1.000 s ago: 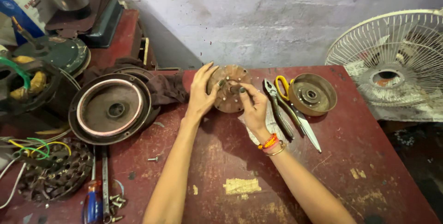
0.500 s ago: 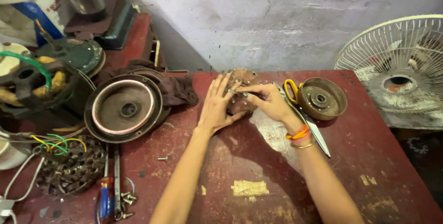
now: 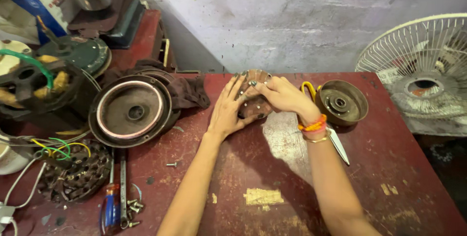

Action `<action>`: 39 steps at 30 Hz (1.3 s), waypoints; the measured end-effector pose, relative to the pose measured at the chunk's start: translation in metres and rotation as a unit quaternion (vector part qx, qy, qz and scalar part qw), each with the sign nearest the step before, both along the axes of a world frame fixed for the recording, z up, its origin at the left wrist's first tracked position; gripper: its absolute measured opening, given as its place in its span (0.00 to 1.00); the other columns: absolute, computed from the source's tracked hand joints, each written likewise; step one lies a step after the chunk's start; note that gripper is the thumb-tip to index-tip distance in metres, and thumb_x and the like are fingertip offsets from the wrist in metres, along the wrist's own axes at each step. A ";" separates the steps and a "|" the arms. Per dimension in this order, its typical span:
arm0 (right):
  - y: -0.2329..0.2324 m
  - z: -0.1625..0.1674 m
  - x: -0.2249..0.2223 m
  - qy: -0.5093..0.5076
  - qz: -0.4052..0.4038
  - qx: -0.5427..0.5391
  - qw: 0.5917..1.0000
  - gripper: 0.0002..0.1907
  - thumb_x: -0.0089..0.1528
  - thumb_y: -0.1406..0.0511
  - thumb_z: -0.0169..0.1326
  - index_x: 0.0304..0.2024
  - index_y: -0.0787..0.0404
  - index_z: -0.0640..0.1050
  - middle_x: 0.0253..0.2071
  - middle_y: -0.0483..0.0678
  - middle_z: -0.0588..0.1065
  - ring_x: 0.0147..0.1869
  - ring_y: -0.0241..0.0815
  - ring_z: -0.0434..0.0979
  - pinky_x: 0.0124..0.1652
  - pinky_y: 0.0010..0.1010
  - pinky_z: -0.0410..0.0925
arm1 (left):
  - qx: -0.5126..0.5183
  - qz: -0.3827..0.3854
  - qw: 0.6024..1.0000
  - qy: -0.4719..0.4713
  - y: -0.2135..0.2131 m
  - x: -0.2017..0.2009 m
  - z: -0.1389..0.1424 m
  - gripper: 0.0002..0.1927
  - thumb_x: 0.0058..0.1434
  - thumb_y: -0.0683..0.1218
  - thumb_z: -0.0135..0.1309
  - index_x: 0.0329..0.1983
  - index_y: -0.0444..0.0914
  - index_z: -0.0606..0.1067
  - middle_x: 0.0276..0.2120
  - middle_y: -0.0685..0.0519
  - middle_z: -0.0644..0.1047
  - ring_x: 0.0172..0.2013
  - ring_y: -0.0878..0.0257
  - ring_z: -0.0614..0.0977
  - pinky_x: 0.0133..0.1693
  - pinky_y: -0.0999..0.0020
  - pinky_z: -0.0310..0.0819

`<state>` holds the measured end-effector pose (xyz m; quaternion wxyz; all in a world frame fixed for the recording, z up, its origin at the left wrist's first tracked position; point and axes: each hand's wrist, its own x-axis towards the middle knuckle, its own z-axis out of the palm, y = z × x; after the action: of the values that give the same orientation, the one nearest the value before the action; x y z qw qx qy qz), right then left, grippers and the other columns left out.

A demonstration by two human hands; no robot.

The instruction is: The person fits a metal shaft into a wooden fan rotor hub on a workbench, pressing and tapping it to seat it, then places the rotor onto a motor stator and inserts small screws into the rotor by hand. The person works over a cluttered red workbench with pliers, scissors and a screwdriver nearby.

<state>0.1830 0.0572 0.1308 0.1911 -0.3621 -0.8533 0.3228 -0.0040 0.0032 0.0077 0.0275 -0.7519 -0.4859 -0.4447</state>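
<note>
My left hand point(image 3: 227, 110), fingers spread, now braces the round rusty motor part point(image 3: 254, 100) at the back of the red table point(image 3: 389, 168). My right hand point(image 3: 282, 95) has shifted on top, fingertips pinching its rim. Part remains flat, steadied for handling.

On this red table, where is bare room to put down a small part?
Bare room lies on the worn red table, right of the right hand and below the round brown metal housing; also between the forearms, around the pale patch. The left side is crowded: large round motor cover, wound stator, screwdriver, loose screws.
</note>
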 end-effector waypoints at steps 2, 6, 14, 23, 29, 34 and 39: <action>-0.001 -0.001 0.000 -0.015 -0.033 -0.033 0.999 0.23 0.69 0.55 0.43 0.41 0.59 0.86 0.09 0.49 0.66 0.12 0.37 0.64 0.18 0.33 0.62 | -0.002 -0.011 1.000 -0.001 0.000 0.001 0.000 0.44 0.47 0.54 0.71 0.68 0.45 0.68 0.73 0.44 0.59 0.73 0.43 0.58 0.70 0.48 0.56; 0.004 -0.006 0.000 -0.030 -0.066 -0.019 0.997 0.25 0.70 0.54 0.42 0.37 0.60 0.86 0.08 0.56 0.62 0.11 0.39 0.63 0.18 0.35 0.61 | 0.002 -0.019 1.000 0.007 0.001 -0.001 0.000 0.46 0.47 0.52 0.70 0.71 0.45 0.67 0.73 0.43 0.59 0.73 0.42 0.58 0.70 0.48 0.56; 0.012 -0.018 -0.003 -0.021 -0.085 0.056 0.995 0.32 0.72 0.53 0.45 0.26 0.77 0.77 0.16 0.64 0.69 0.18 0.54 0.69 0.25 0.45 0.64 | -0.001 -0.013 1.000 -0.004 0.001 -0.001 0.000 0.46 0.46 0.53 0.72 0.70 0.45 0.68 0.73 0.42 0.60 0.73 0.42 0.58 0.70 0.48 0.55; -0.005 -0.001 -0.008 -0.055 -0.109 0.018 0.992 0.31 0.72 0.51 0.42 0.32 0.70 0.81 0.17 0.63 0.72 0.22 0.56 0.77 0.30 0.43 0.70 | -0.003 -0.001 1.000 -0.008 -0.001 0.000 0.001 0.45 0.45 0.54 0.73 0.68 0.44 0.70 0.72 0.42 0.61 0.72 0.42 0.59 0.70 0.48 0.57; -0.001 -0.007 -0.005 -0.034 -0.065 -0.003 0.997 0.28 0.71 0.50 0.39 0.42 0.61 0.85 0.18 0.60 0.70 0.20 0.53 0.73 0.27 0.41 0.68 | -0.006 0.009 1.000 -0.012 0.000 0.002 0.001 0.46 0.43 0.54 0.74 0.67 0.46 0.72 0.72 0.45 0.62 0.71 0.43 0.60 0.69 0.47 0.58; 0.005 -0.008 -0.002 0.035 -0.002 0.064 0.997 0.29 0.73 0.51 0.40 0.41 0.63 0.86 0.18 0.52 0.75 0.22 0.38 0.73 0.28 0.34 0.69 | 0.012 0.012 1.000 -0.018 0.000 0.004 -0.001 0.45 0.42 0.54 0.74 0.65 0.46 0.72 0.72 0.46 0.62 0.72 0.42 0.60 0.69 0.46 0.59; -0.002 -0.003 -0.005 -0.032 -0.087 -0.046 0.995 0.30 0.70 0.50 0.38 0.39 0.62 0.86 0.12 0.63 0.66 0.15 0.47 0.69 0.23 0.39 0.65 | -0.008 0.019 0.999 -0.028 0.001 0.006 -0.001 0.45 0.41 0.54 0.74 0.66 0.48 0.73 0.72 0.46 0.61 0.71 0.41 0.60 0.67 0.46 0.61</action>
<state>0.1778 0.0557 0.1281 0.1739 -0.4535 -0.8084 0.3324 0.0021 0.0042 0.0071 0.0165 -0.7299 -0.5045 -0.4610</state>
